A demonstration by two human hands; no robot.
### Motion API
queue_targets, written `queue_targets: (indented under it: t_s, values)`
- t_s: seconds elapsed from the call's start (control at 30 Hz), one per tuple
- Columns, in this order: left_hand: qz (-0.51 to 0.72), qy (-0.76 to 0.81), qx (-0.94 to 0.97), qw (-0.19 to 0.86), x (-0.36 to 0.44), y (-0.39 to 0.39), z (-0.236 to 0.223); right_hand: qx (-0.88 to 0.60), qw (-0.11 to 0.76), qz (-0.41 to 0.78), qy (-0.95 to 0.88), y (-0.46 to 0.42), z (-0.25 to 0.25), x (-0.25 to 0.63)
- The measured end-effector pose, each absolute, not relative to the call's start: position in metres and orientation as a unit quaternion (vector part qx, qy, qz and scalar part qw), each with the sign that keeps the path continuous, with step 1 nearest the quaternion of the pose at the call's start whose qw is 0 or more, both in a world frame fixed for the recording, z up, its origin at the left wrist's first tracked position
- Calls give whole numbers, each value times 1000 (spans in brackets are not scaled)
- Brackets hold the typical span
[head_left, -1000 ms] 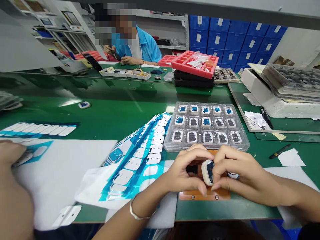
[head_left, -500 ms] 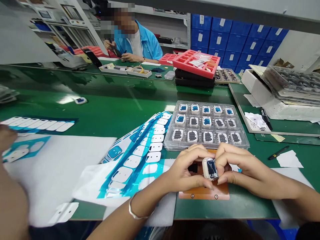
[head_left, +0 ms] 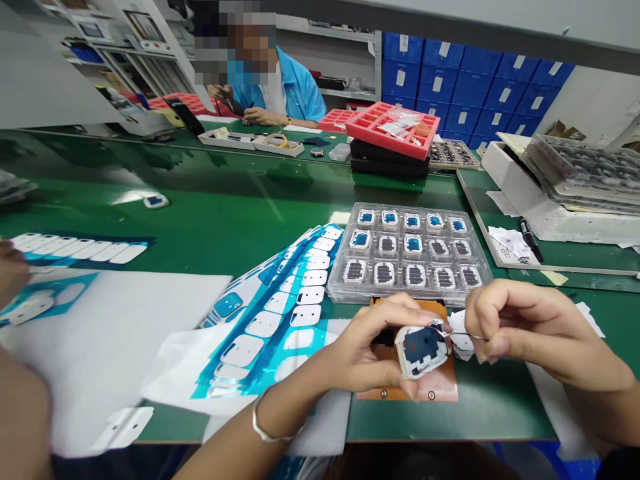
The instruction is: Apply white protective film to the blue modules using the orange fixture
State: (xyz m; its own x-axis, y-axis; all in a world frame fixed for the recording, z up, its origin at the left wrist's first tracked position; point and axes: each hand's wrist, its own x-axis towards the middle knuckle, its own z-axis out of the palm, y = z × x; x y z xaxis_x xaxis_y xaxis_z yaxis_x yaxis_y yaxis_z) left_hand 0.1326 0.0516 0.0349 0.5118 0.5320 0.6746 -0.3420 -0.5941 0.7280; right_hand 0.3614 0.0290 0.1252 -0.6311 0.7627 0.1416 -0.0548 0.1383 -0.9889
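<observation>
Left hand (head_left: 367, 347) grips a white-rimmed casing (head_left: 424, 350) above an orange block (head_left: 443, 385); right hand (head_left: 537, 327) pinches a thin strand (head_left: 469, 335) reaching it, seemingly mid-work; beyond, a clear tray (head_left: 345, 293) holds seven blue-faced units (head_left: 367, 218), eight dark-faced units (head_left: 415, 274)

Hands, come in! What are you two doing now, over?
Left hand: holding white device housing. Right hand: pinching thin wire-like strand leading to its edge. Orange fixture underneath, transparent plastic tray just beyond.
</observation>
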Motion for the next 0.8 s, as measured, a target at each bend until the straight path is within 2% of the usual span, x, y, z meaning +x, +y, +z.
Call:
queue_targets:
  t_s: [0.37, 0.8]
  values:
    - [496, 60, 728, 469, 130, 48, 35, -189, 432, 620, -628, 33, 130, 382]
    - [510, 63, 729, 451, 133, 52, 35, -186, 486, 528, -672, 36, 143, 387]
